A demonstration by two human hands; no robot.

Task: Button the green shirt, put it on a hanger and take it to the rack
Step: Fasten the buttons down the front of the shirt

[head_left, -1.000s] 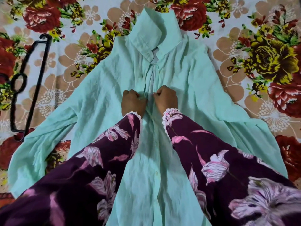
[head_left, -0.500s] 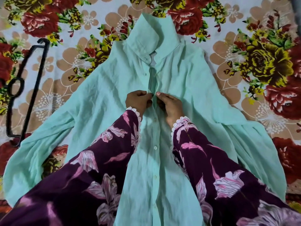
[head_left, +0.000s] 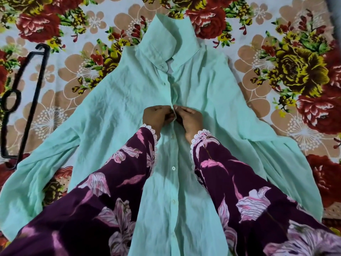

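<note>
The green shirt (head_left: 120,115) lies spread flat, front up, collar at the top, sleeves out to both sides. Its placket runs down the middle with several white buttons fastened below my hands. My left hand (head_left: 156,117) and my right hand (head_left: 190,120) meet at the placket at chest height, fingertips pinching the two fabric edges together around a button. Above them the placket looks partly closed up to the collar. A black hanger (head_left: 25,100) lies flat at the far left, its lower end tucked under the shirt's left sleeve.
Everything rests on a bed sheet (head_left: 287,74) printed with large red, yellow and tan flowers. My dark purple floral sleeves (head_left: 239,182) cover the shirt's lower half on both sides.
Both hands turned from fists pressed on the fabric to fingertip pinches at the placket. The gap in the placket above my hands has narrowed.
</note>
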